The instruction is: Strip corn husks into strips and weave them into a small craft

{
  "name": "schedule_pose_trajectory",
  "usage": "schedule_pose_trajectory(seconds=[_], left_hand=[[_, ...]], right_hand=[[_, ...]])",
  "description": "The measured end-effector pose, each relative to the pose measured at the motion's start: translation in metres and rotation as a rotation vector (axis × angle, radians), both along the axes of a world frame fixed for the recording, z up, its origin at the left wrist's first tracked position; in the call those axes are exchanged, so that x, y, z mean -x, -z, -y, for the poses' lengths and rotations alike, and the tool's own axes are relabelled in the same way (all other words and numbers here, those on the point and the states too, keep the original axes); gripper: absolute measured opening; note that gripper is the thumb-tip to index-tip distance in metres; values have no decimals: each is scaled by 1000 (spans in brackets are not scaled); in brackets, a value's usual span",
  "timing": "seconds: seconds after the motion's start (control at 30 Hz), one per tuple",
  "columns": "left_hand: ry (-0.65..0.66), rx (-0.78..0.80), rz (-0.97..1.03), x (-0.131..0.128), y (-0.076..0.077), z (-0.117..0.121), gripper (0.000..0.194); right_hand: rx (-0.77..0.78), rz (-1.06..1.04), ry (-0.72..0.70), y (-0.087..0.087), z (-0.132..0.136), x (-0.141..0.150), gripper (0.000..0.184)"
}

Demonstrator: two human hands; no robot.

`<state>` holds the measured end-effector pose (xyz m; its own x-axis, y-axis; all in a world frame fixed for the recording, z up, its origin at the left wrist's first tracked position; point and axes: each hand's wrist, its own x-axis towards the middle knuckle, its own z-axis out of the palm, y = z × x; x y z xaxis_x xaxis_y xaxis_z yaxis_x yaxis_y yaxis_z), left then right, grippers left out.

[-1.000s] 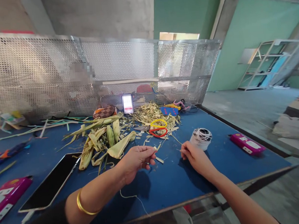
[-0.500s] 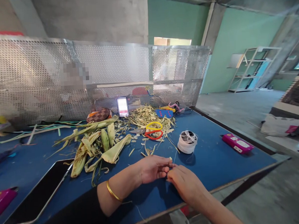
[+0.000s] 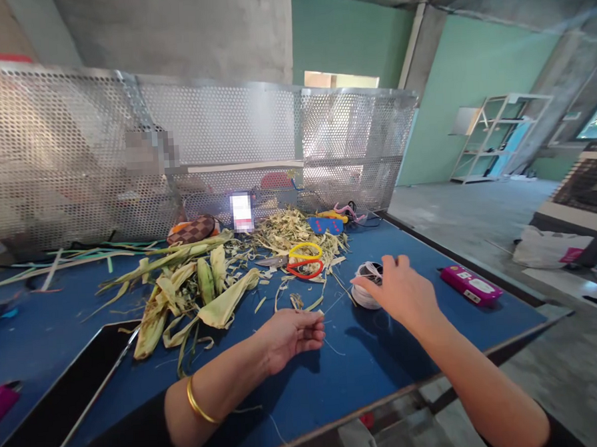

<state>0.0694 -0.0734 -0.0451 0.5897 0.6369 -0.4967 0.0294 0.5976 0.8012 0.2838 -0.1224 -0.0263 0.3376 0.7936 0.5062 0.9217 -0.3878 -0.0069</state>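
Note:
My left hand (image 3: 290,336) hovers over the blue table (image 3: 385,352), its fingers pinched on a small pale husk strip with a thin white thread running from it. My right hand (image 3: 401,291) is lifted to the right, fingers closed on the same thread, right in front of the white thread spool (image 3: 366,288), which it partly hides. The thread stretches between the two hands. Beyond my left hand lies a heap of green and yellow corn husks (image 3: 202,288).
Scissors with yellow and red handles (image 3: 300,260) lie on dry husk scraps. A dark tablet (image 3: 62,396) sits at the near left. A pink box (image 3: 470,285) lies at the right edge. A perforated metal screen (image 3: 199,155) closes off the back.
My hands were together half a second ago. The right hand has pulled away up and to the right, over the spool, drawing the thread out. The left hand stayed put.

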Motion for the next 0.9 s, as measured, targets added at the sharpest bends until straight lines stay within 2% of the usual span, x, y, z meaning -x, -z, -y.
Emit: schedule_pose_trajectory(seconds=[0.07, 0.13, 0.2, 0.27, 0.37, 0.53, 0.67, 0.77, 0.83, 0.9], left_hand=[[-5, -25, -6, 0, 2, -1, 12], [-7, -37, -8, 0, 4, -2, 14], [-10, -42, -2, 0, 6, -2, 14], [-15, -39, -3, 0, 7, -3, 13], [-15, -24, -8, 0, 8, -5, 13], [-14, -18, -16, 3, 6, -3, 14], [-16, -1, -16, 5, 5, 0, 14], [-14, -3, -5, 5, 6, 2, 14], [-19, -14, 1, 4, 7, 3, 13], [-16, -26, 1, 4, 7, 4, 13]], right_hand=[[119, -12, 27, 1, -8, -3, 61], [183, -20, 22, -2, -10, -10, 51], [252, -45, -18, -8, -9, -21, 38], [327, -107, -108, -13, -10, -37, 40], [334, -195, -223, -13, -15, -54, 56], [277, -47, -224, 0, -24, -59, 50], [132, 110, -188, -7, -32, -39, 42], [72, 97, -401, -15, -53, -2, 31], [187, 111, -585, -16, -73, 27, 30], [244, 121, -625, -11, -96, 51, 31]])
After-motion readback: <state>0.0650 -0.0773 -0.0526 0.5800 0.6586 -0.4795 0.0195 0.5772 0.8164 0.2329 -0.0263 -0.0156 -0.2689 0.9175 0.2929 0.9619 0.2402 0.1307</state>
